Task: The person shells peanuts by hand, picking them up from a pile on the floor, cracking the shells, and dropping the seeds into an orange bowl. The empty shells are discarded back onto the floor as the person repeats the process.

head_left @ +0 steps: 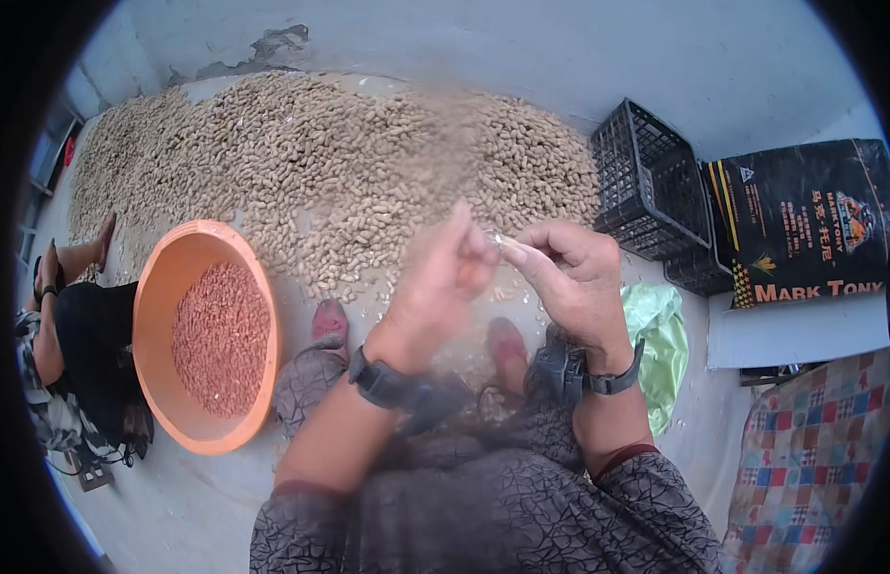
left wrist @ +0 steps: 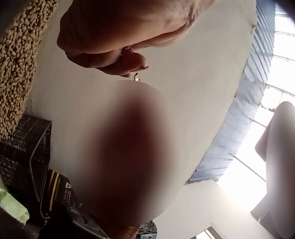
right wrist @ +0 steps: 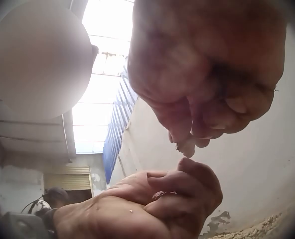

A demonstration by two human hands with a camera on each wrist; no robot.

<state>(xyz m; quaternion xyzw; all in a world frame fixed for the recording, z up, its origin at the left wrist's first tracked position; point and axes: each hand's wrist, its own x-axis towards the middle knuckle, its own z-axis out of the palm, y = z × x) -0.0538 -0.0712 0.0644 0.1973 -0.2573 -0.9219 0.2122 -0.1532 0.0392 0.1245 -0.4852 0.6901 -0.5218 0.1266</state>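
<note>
In front of the body, both hands meet over the floor. My right hand [head_left: 574, 282] pinches a small pale peanut [right wrist: 185, 148] between thumb and fingertips; the shell looks cracked. Just beside it, my left hand [head_left: 440, 277] is blurred in the head view. The right wrist view shows the left hand's fingers curled, with a small pinkish peanut kernel [right wrist: 165, 194] showing among them. Left fingertips [left wrist: 137, 62] are right at the pinched piece. A tiny pale crumb sits on the left palm.
A wide heap of unshelled peanuts [head_left: 320, 163] lies along the wall. An orange basin [head_left: 148, 316] of red kernels stands at the left, near another person's legs [head_left: 91, 316]. Black crates [head_left: 646, 182], a black sack [head_left: 799, 220] and a green bag [head_left: 660, 344] are at the right.
</note>
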